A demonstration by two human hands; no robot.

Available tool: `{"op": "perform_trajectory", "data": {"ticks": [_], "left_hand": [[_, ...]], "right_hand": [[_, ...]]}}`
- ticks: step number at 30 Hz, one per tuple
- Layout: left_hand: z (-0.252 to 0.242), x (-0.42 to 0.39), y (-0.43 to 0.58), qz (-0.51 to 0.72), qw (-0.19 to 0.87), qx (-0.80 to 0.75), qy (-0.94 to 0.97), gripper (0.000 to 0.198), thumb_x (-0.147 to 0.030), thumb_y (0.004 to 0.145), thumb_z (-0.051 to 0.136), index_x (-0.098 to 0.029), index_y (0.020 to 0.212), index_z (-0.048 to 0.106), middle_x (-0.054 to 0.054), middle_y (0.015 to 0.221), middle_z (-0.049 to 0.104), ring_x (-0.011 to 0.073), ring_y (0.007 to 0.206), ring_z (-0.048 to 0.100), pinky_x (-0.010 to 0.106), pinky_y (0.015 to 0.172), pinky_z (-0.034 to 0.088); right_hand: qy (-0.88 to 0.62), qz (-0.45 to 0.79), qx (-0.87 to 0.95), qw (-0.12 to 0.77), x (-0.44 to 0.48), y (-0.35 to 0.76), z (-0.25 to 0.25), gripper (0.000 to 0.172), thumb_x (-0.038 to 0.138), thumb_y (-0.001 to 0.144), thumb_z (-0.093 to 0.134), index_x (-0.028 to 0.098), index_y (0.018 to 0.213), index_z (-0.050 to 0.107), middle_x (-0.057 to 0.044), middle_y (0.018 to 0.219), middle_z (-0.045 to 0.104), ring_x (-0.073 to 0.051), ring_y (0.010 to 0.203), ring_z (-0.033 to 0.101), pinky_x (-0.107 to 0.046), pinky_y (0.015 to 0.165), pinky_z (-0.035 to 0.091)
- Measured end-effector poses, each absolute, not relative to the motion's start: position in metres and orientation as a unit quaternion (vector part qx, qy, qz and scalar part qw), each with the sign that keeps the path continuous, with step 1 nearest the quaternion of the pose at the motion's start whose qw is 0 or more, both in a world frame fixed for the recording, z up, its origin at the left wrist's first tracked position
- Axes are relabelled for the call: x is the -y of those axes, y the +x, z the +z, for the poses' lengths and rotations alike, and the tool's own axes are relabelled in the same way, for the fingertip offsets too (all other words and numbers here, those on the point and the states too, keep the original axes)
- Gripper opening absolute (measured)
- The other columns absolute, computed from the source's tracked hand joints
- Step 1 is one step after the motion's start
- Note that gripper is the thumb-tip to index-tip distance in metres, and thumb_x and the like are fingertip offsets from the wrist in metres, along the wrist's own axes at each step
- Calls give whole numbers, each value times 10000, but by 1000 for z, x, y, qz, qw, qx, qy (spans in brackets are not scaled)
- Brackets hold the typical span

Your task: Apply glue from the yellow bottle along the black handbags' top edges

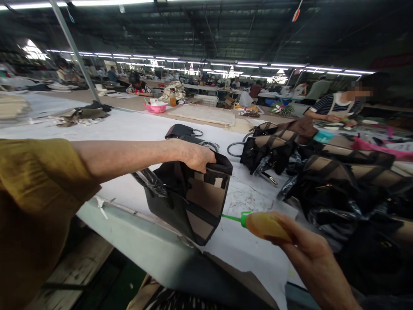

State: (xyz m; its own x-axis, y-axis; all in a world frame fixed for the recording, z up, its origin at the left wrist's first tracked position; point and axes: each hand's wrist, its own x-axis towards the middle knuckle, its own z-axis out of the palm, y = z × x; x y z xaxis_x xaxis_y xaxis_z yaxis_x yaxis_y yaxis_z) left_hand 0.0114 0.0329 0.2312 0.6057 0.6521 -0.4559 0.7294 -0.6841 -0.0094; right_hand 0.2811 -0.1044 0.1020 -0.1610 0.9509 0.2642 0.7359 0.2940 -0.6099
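Note:
A black handbag [167, 211] with a brown panel on its near face leans tilted at the front edge of the white-covered table. My left hand [196, 156] is closed on the bag's upper rim, its thumb and some fingers hidden inside. In my right hand [303, 237] is a squeeze bottle [266, 226] of amber liquid with a green cap and a long thin green nozzle. The nozzle's tip points left at the bag's side edge; whether it touches I cannot tell. The bag's handle [156, 185] is wrapped in clear plastic.
Several black and brown bags [325, 181] crowd the right side. Behind my left hand lies another dark bag [179, 130]. A pink basket [155, 106] and an amber bottle [173, 98] stand farther back. A person [335, 105] works at the far right.

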Motion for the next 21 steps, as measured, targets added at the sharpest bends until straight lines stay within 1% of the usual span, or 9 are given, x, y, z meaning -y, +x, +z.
{"op": "perform_trajectory", "data": {"ticks": [3, 6, 9, 12, 16, 21], "left_hand": [[239, -27, 11, -221, 62, -397, 889, 210, -158, 766, 517, -155, 937, 640, 32, 810, 666, 138, 656, 559, 217, 524, 363], [239, -25, 10, -212, 33, -403, 890, 201, -162, 770, 518, -141, 930, 637, 47, 789, 665, 144, 627, 559, 227, 498, 352], [229, -23, 8, -188, 16, -402, 896, 218, -166, 760, 524, -140, 951, 626, 67, 807, 668, 162, 648, 581, 236, 511, 364], [214, -18, 4, -164, 13, -401, 901, 217, -202, 773, 521, -155, 965, 610, 79, 826, 669, 189, 690, 609, 249, 546, 397], [197, -8, 2, -146, 15, -416, 897, 203, -235, 813, 495, -152, 970, 592, 91, 838, 666, 204, 741, 627, 261, 594, 438], [186, 1, -3, -123, 27, -426, 896, 200, -264, 820, 476, -168, 965, 575, 85, 823, 656, 216, 735, 630, 284, 602, 463]], "right_hand": [[-581, 219, 715, 320, 99, 286, 97, 320, 312, 795, 542, 262, 1107, 591, 16, 952, 697, -191, 825, 643, -236, 719, 493], [-589, 219, 695, 350, 94, 287, 92, 327, 339, 793, 548, 242, 1103, 586, -3, 968, 693, -200, 819, 647, -244, 691, 502], [-573, 188, 709, 365, 86, 282, 89, 334, 375, 813, 545, 232, 1113, 586, -24, 1011, 686, -217, 865, 641, -286, 746, 499], [-558, 165, 730, 358, 79, 276, 84, 335, 360, 810, 549, 223, 1110, 604, -48, 1071, 670, -244, 943, 617, -341, 820, 475], [-554, 181, 740, 337, 77, 274, 73, 324, 319, 818, 512, 233, 1113, 616, -46, 1082, 670, -245, 969, 612, -355, 829, 477], [-566, 201, 736, 314, 79, 273, 65, 325, 340, 833, 511, 221, 1117, 614, -56, 1095, 665, -257, 986, 606, -374, 836, 475]]}}
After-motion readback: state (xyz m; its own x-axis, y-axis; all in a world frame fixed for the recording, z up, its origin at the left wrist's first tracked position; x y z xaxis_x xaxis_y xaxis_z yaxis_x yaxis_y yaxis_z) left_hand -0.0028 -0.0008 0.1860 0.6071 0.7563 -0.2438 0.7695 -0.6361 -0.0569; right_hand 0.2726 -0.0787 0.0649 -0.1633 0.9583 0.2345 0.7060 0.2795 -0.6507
